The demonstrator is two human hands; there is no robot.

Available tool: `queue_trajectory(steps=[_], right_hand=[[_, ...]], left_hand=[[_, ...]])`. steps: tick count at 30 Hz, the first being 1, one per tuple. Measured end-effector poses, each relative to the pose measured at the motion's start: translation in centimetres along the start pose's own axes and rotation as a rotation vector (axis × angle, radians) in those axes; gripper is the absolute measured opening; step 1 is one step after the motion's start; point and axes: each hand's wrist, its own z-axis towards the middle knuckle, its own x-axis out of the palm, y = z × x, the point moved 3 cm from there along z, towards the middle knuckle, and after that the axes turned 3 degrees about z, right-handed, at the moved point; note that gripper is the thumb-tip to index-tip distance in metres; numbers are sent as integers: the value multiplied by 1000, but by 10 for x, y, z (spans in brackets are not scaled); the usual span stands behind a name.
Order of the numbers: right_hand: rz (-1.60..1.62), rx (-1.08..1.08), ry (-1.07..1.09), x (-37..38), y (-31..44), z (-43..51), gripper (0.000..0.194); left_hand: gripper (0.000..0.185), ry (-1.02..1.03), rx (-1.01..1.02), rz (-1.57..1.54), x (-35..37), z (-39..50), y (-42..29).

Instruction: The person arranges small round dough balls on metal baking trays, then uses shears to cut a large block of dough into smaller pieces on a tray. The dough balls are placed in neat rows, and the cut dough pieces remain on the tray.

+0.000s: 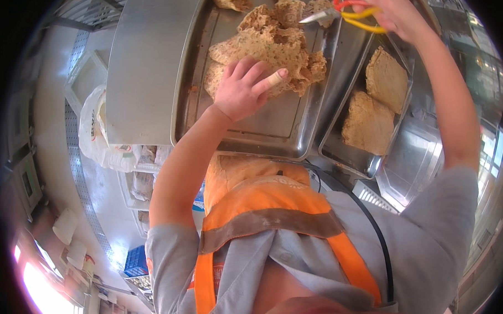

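My left hand point(243, 88) lies spread on a heap of porous, tan, flatbread-like food pieces point(276, 50), with a bandage around one finger. The heap rests on a large metal tray point(268, 139), with torn, uneven edges facing right. My right hand point(395, 14) grips scissors point(360, 13) with red and yellow handles at the top right. Their pointed metal blade point(321, 15) reaches over the upper right of the heap. Whether the tip touches a piece I cannot tell.
To the right, a narrower metal tray point(328, 147) carries two squarish tan pieces point(369, 123). A clear plastic container point(413, 150) stands beyond it. Left of the large tray is a steel work surface point(148, 70). A white plastic bag point(92, 126) bulges beside that surface.
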Motion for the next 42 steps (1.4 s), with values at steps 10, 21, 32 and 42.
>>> queue_trajectory(steps=[10,21,32,42], right_hand=[[-257,-29,-152,69,-48,-93,33],[-344,64,84,112,-65,-34,30],[206,264,119,-25,-67,40,18],[-26,210,-45,40,-53,-77,31]], left_hand=[[86,12,52,-97,-2,24,10],[119,67,-269,-79,-4,29,31],[125,94,-405,-4,-7,23,21],[138,174,-460,-51,-7,20,34]])
